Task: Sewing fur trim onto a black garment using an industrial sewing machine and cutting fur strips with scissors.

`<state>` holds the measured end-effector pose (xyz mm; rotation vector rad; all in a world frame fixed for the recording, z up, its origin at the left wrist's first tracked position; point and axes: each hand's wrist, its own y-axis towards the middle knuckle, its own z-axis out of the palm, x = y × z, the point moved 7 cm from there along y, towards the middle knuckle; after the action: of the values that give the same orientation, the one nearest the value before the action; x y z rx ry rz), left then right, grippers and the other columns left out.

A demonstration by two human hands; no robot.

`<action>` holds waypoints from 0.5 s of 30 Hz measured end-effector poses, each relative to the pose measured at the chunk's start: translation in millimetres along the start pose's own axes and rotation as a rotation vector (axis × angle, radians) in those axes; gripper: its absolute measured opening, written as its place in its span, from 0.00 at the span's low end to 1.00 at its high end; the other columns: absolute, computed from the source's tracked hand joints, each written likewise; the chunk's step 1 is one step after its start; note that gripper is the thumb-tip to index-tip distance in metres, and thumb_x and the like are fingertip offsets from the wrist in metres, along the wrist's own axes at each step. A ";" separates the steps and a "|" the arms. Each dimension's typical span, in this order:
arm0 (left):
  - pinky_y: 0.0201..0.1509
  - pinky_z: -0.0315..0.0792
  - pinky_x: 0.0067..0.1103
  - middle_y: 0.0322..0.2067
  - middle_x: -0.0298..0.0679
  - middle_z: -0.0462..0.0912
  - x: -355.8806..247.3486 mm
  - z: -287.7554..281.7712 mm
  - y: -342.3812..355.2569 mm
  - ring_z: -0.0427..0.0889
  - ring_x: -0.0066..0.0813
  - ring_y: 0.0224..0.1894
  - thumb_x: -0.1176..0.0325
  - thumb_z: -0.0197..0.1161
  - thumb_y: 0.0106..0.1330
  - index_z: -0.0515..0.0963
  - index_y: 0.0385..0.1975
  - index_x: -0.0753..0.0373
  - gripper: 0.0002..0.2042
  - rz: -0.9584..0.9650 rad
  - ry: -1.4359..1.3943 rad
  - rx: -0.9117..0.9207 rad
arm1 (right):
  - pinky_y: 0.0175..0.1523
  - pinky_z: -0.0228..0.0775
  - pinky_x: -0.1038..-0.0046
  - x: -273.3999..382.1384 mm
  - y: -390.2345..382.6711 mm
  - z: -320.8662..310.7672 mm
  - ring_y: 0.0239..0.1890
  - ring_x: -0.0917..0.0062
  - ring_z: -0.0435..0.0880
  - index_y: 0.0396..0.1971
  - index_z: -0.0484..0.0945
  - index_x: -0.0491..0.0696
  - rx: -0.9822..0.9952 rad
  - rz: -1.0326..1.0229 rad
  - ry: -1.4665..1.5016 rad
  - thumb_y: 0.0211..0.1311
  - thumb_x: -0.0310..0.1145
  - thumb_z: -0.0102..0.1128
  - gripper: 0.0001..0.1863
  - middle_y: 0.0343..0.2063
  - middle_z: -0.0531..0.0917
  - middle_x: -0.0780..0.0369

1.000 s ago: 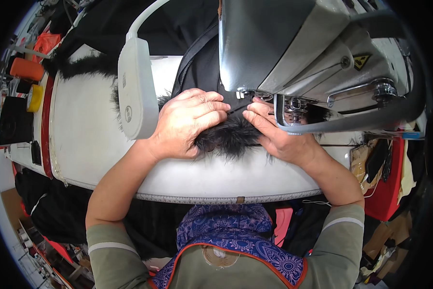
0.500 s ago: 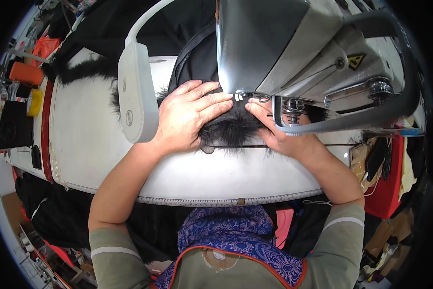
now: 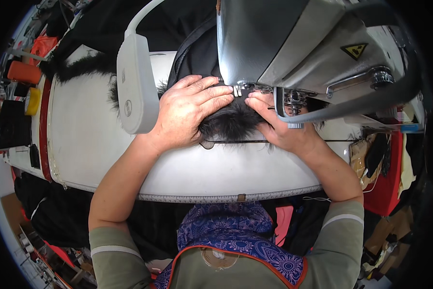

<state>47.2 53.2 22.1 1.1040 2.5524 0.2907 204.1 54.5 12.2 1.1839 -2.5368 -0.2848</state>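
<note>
Black cloth [image 3: 202, 50] with a fluffy black fur trim [image 3: 233, 123] lies under the head of a sewing machine [image 3: 255, 43]. My left hand [image 3: 180, 118] lies flat on the cloth, its fingers stretched toward the small metal presser foot [image 3: 237, 90]; its thumb is hidden. On the other side of the foot, my right hand [image 3: 291, 137] rests on the cloth with fingers extended, thumb apart near the fur. The machine's thread guides and guard cover part of that hand. Between both hands, the fur hangs toward me.
A white lamp head [image 3: 138, 91] on a bent neck stands left of my left hand. The white table [image 3: 226, 168] has a measuring tape along its front edge. More fur strip [image 3: 84, 70] lies far left, near a yellow tape roll [image 3: 33, 101]. A red container [image 3: 389, 178] stands right.
The view has shifted slightly, so the machine and lamp sit a little differently. Both hands stay beside the presser foot, and the fur between them is bunched a little differently.
</note>
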 end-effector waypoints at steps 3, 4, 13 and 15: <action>0.61 0.65 0.34 0.50 0.32 0.77 0.5 1.8 0.8 0.73 0.34 0.55 0.68 0.65 0.45 0.77 0.47 0.58 0.23 -0.001 -0.004 0.003 | 0.48 0.72 0.69 0.5 1.5 -3.2 0.44 0.71 0.79 0.44 0.77 0.48 -0.032 0.006 0.021 0.40 0.26 0.64 0.23 0.42 0.79 0.65; 0.61 0.65 0.34 0.50 0.33 0.77 0.7 1.9 1.7 0.73 0.34 0.55 0.68 0.64 0.45 0.77 0.47 0.58 0.24 0.011 -0.016 0.009 | 0.48 0.72 0.69 0.1 1.7 -3.3 0.44 0.71 0.79 0.44 0.77 0.48 -0.031 0.004 0.022 0.40 0.26 0.64 0.23 0.42 0.79 0.65; 0.57 0.67 0.32 0.47 0.34 0.79 5.8 -8.8 -4.2 0.75 0.35 0.53 0.75 0.64 0.42 0.77 0.44 0.59 0.23 0.016 -0.045 -0.099 | 0.48 0.72 0.68 -1.2 1.5 -5.5 0.45 0.70 0.80 0.40 0.78 0.46 -0.040 -0.001 0.056 0.39 0.25 0.64 0.21 0.41 0.79 0.65; 0.47 0.70 0.28 0.41 0.35 0.80 11.7 -21.2 -10.4 0.77 0.34 0.46 0.77 0.64 0.41 0.79 0.39 0.61 0.19 0.009 0.038 -0.188 | 0.49 0.72 0.68 -3.2 -0.1 -4.3 0.45 0.70 0.79 0.38 0.79 0.45 -0.016 0.029 0.085 0.40 0.24 0.63 0.19 0.40 0.79 0.64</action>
<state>24.7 53.7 35.6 1.0482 2.4935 0.5465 207.8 56.7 15.5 1.1287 -2.4719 -0.2422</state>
